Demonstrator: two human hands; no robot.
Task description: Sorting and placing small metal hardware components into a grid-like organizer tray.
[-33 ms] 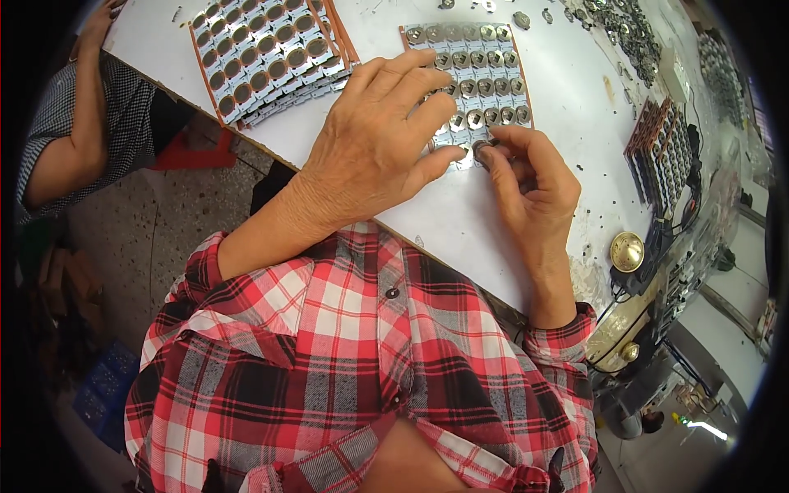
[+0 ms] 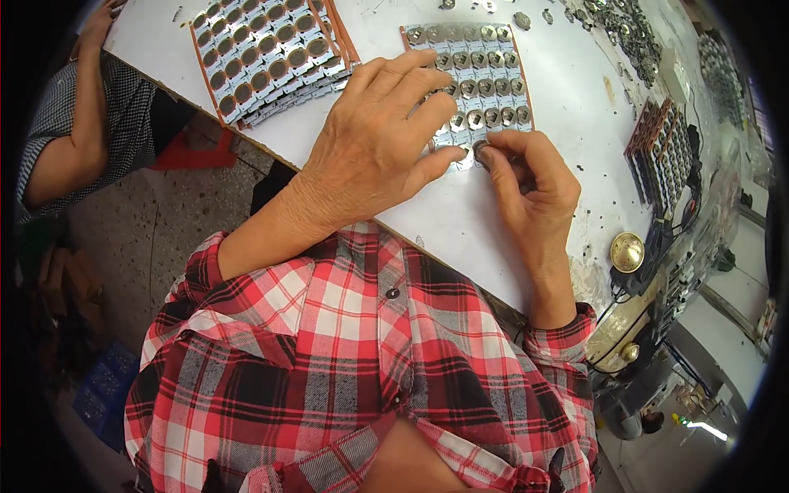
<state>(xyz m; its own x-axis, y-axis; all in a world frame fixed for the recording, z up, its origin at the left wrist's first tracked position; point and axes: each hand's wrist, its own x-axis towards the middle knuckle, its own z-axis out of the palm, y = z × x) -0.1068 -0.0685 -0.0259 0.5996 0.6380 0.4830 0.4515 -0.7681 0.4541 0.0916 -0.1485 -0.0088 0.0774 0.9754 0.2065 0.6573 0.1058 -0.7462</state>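
Observation:
A panel (image 2: 492,86) of joined small circuit boards lies on the white table, with round metal battery holders in rows across it. My left hand (image 2: 382,123) rests over the panel's left side, fingers spread, its thumb tip close to a holder in the nearest row. With thumb and index finger my right hand (image 2: 534,177) pinches a small round metal battery holder (image 2: 481,149) at that row. The fingertips partly cover this piece, and my left hand hides part of the panel.
Stacked circuit panels (image 2: 263,53) lie at the far left, another stack (image 2: 662,152) at the right. Loose metal parts (image 2: 612,33) are heaped at the far right. A brass-coloured dome (image 2: 627,251) stands by cables at the right. Another person's arm (image 2: 86,115) reaches the table's left edge.
The index finger of my right hand has shifted down slightly toward the thumb. Nothing else has visibly moved.

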